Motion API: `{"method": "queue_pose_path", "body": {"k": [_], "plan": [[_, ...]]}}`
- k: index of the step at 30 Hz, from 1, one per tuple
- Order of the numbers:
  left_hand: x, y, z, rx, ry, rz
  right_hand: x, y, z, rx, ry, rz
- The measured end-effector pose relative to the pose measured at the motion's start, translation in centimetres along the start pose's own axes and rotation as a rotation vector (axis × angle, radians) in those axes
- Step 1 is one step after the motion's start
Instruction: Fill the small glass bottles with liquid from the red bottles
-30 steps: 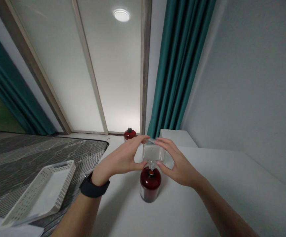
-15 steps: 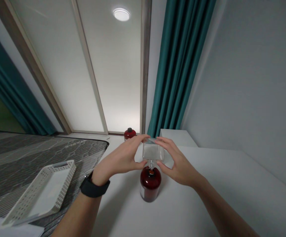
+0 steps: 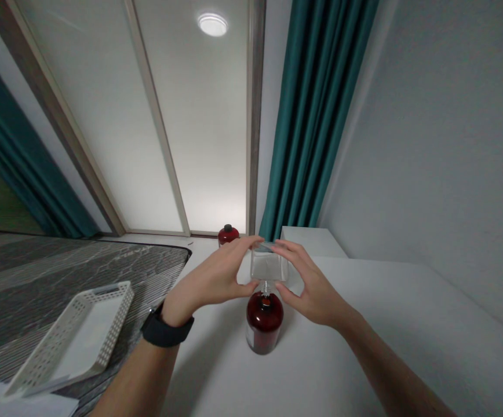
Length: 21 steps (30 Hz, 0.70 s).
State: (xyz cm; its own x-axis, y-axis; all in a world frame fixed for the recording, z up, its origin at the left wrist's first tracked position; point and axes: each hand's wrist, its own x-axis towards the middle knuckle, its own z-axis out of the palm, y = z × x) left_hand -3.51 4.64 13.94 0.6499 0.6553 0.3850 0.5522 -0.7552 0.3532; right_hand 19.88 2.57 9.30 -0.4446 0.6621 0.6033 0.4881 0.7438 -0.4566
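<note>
We have a clear bottle (image 3: 269,267) upside down between the left hand (image 3: 217,277) and the right hand (image 3: 314,289), directly above a dark red bottle (image 3: 264,318) that stands upright on the near part of the white table (image 3: 321,359). Each hand is curved into a loose C, gripping the clear bottle from its own side: the fingertips sit at the raised base, the thumbs low, beside the shoulder and neck. We judge the clear bottle to be stiff and light, its smooth wall likely to slip if wet; whether it is glass or plastic we cannot tell, so we would treat it as fragile. The flat sides and base corners look the surest hold, with the thumbs steadying the shoulder. Its neck points straight down and its base up, so its long axis runs about upright, in line with that of the dark red bottle below. The neck ends at the lower bottle's mouth, though we cannot tell whether it rests inside or just over it. The lower bottle, with its round shoulders, looks heavier and would be best held around the body. Farther off and slightly left, a second red bottle (image 3: 228,235) with a dark cap shows beyond the left hand, while a white basket (image 3: 108,330) lies well to the left.
</note>
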Motion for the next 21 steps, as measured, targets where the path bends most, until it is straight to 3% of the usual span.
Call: {"method": "queue_pose_path", "body": {"k": [21], "plan": [[-0.08,0.41,-0.16,0.065,0.02,0.03,0.1,-0.21,-0.04,-0.014,0.026,-0.038]]}}
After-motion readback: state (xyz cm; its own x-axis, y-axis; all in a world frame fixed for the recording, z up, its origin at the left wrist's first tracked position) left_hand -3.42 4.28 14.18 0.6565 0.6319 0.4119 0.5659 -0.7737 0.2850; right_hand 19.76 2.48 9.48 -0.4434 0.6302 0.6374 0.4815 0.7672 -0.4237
